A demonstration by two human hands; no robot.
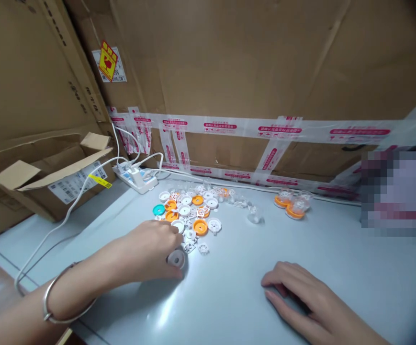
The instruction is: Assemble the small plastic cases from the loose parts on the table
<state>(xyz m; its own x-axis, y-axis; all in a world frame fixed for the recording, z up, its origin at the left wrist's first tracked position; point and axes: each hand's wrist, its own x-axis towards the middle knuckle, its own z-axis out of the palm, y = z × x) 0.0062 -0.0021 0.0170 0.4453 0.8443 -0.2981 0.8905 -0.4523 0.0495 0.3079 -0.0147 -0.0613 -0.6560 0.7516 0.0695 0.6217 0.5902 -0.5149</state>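
My left hand (146,251) reaches across the pale table (229,292), fingers curled around a small white round disc (176,258) at the near edge of a pile of small plastic parts (189,211). The pile holds white, orange and one teal round caps plus white wheel-like pieces. A silver bangle (55,297) circles my left wrist. My right hand (301,292) lies on the table to the right with fingers loosely bent and nothing in it.
Two orange-and-clear assembled pieces (292,203) sit at the back right. A white power strip (138,177) with cables lies at the back left beside an open cardboard box (50,177). Taped cardboard walls (247,86) enclose the table.
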